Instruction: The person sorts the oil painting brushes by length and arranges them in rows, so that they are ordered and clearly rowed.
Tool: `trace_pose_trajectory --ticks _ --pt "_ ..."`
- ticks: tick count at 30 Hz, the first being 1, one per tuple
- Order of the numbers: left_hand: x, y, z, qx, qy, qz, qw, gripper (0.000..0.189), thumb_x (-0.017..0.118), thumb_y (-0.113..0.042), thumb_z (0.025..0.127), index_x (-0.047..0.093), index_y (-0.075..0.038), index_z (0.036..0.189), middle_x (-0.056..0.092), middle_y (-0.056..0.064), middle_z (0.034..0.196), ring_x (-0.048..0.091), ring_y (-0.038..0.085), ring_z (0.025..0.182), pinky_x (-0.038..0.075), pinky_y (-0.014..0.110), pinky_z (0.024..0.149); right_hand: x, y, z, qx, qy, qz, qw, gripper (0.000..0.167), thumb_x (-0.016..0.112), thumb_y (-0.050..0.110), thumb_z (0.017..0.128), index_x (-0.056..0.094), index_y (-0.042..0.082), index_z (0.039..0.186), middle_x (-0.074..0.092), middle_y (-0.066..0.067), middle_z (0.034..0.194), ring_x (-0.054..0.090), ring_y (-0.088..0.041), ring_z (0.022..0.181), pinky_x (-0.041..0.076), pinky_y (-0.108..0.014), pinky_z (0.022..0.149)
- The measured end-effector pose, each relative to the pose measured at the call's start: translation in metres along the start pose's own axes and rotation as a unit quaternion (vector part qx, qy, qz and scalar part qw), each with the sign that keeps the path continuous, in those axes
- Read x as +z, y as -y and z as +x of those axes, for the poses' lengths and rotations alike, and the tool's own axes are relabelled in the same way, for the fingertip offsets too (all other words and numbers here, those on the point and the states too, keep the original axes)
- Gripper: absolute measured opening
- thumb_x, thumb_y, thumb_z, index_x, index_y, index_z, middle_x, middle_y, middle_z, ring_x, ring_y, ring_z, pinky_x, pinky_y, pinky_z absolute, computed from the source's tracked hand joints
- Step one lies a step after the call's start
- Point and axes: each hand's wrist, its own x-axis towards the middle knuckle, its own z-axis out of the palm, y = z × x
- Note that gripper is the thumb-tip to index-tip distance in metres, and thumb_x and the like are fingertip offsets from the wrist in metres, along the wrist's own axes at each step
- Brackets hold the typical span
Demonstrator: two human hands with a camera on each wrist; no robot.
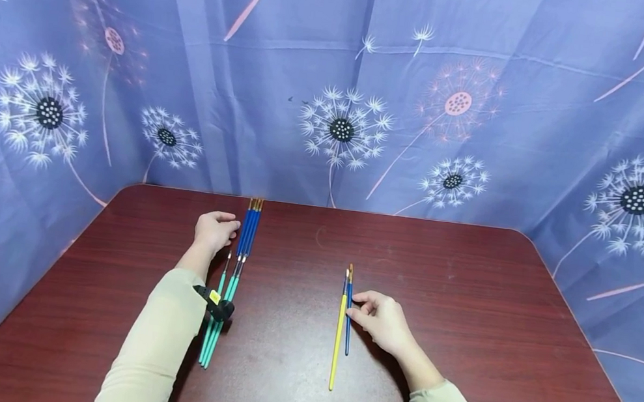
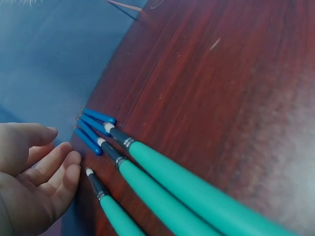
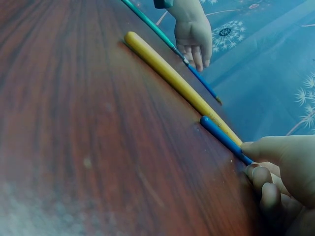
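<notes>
My right hand (image 1: 384,322) pinches a short blue paintbrush (image 1: 347,338) between thumb and fingers, low over the table. Close along its left side lies a yellow paintbrush (image 1: 337,340), bristles pointing away from me. In the right wrist view the thumb tip (image 3: 248,147) is at the blue handle (image 3: 221,133). My left hand (image 1: 215,232) hovers just left of several blue paintbrushes (image 1: 249,229) lined up at the far edge; its fingers (image 2: 66,182) are loosely bent and hold nothing. Three green paintbrushes (image 1: 218,328) lie nearer me, below the blue row, partly hidden by the wrist camera.
A dark red wooden table (image 1: 465,295) carries all the brushes. Behind it and at both sides hangs a blue curtain (image 1: 261,103) with dandelion prints. Each wrist wears a small black camera (image 1: 219,308).
</notes>
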Motion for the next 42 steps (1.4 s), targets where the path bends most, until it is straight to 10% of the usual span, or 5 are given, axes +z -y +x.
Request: trace_pose_trajectory --ticks 42 --pt "0.039 -0.016 -0.058 0.076 0.113 0.005 0.9907 0.036 0.064 -0.019 0.089 0.061 -0.001 0.12 0.069 0.017 0.108 0.067 0.023 0.087 0.053 0.024 0.065 -0.001 0.002 0.001 0.01 0.003 0.007 0.9999 0.026 0.072 0.017 0.082 0.067 0.005 0.105 0.059 0.001 0.065 0.046 -0.01 0.041 0.042 -0.024 0.039"
